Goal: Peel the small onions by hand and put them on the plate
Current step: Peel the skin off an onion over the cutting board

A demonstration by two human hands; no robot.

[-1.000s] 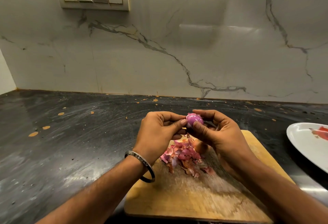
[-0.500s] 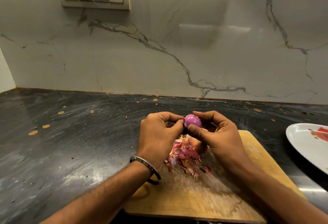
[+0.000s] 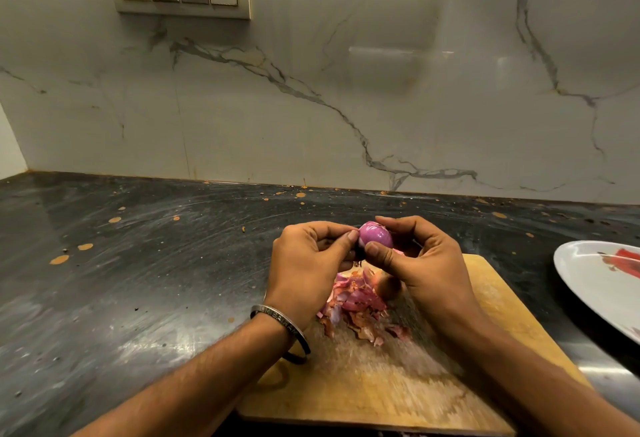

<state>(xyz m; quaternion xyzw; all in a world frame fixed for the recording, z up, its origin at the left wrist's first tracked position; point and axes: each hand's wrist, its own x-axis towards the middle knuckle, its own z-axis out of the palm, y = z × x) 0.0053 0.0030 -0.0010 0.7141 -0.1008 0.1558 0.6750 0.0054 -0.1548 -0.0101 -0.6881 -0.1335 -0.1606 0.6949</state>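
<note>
On the dark countertop [image 3: 145, 291] lies a wooden cutting board [image 3: 391, 388], a white plate [image 3: 588, 280] to its right, and above the board's heap of peelings [image 3: 356, 308] both hands pinch one small purple onion [image 3: 375, 235] — left hand [image 3: 304, 263] with thumb and fingertips at its left side, right hand [image 3: 426, 263] curled around it.

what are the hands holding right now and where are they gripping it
Both hands hold one small onion above the cutting board. The right hand pinches its right side between thumb and forefinger; the left hand pinches its left edge.
</note>
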